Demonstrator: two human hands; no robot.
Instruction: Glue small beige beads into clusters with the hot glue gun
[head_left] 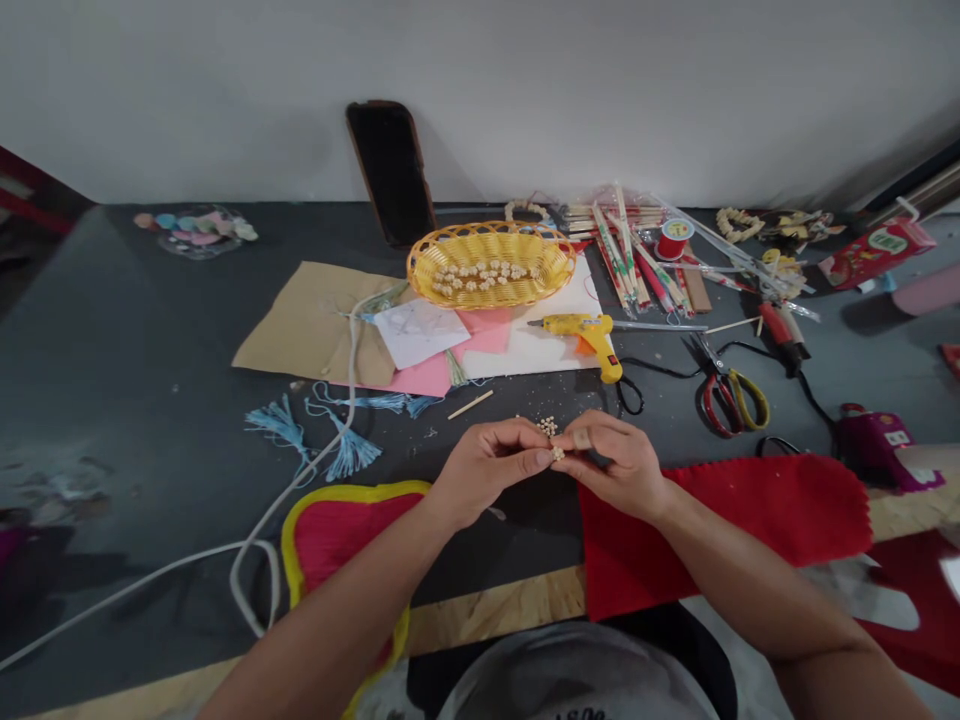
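Both hands meet over the dark table near its front edge. My left hand [499,465] pinches a small cluster of pale beads [557,454] between thumb and fingers. From the other side, my right hand [615,462] holds the same cluster at its fingertips; one of its fingers wears a bandage or wide ring. Just beyond the fingertips lies a small pile of loose pale beads [547,426]. Farther back, a yellow woven basket [491,238] holds several similar bead clusters [487,275].
A yellow glue gun [592,330] lies behind my hands, scissors [731,400] to the right. Blue tassels [352,452] and a white cable [330,440] are on the left. Red felt [765,510] lies under my right forearm. A phone [391,170] leans on the wall.
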